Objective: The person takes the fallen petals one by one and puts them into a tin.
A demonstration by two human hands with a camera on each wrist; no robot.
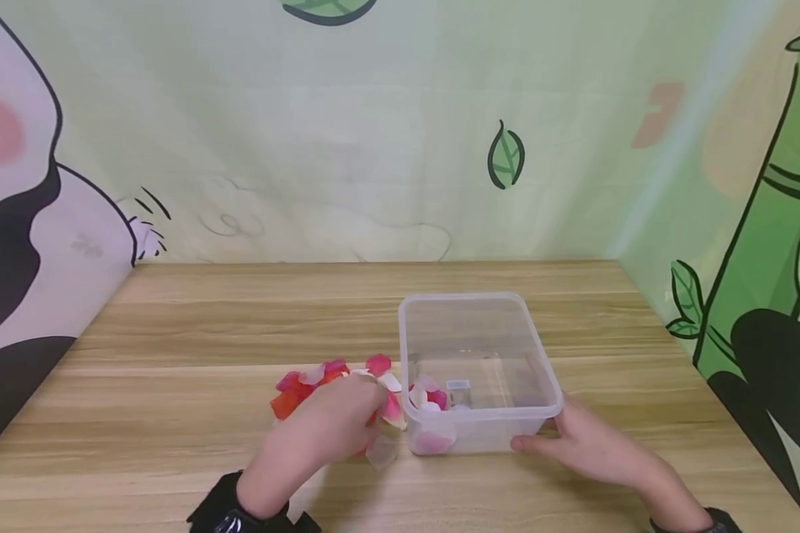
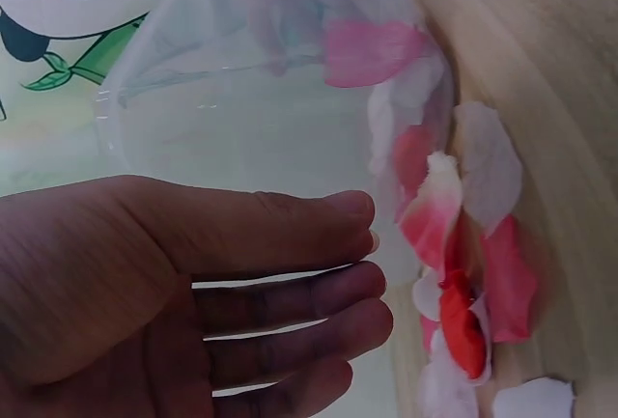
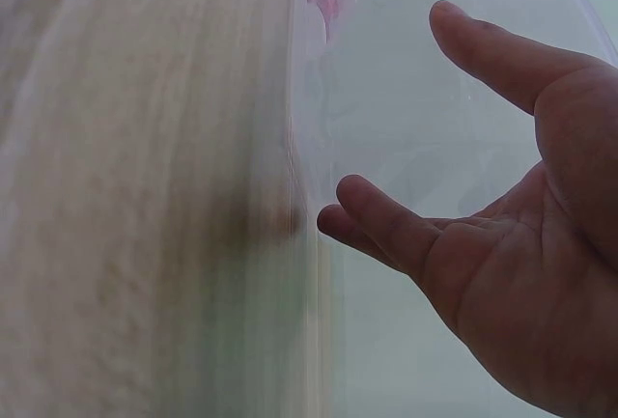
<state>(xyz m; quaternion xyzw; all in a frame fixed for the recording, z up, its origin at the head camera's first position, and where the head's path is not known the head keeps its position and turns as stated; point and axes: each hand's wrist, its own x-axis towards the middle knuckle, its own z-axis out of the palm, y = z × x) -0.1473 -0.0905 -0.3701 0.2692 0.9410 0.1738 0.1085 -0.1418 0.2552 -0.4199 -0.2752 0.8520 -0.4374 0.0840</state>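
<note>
Clear rectangular plastic box (image 1: pixel 482 414) is placed nearer the right edge of the brown wood-grain table (image 1: pixel 173 422) than the left; thin red, pink and white petals (image 1: pixel 378 364) are heaped just beside its left wall, a few inside. The heap is reached by the left hand (image 1: pixel 343 418) – thumb and fingertips held narrowly apart, nothing seen pinched. Box's front right corner is straddled by the right hand (image 1: pixel 593 444), thumb and fingers wide. Petals could be scattered or dropped outside the rim, being light and overlapped; box might be tipped or slid if pushed at that corner. Table's back edge is met by a pale green wall sheet (image 1: pixel 340 163) – leaves printed; green bamboo (image 1: pixel 769 200) is pictured beyond the right edge.
</note>
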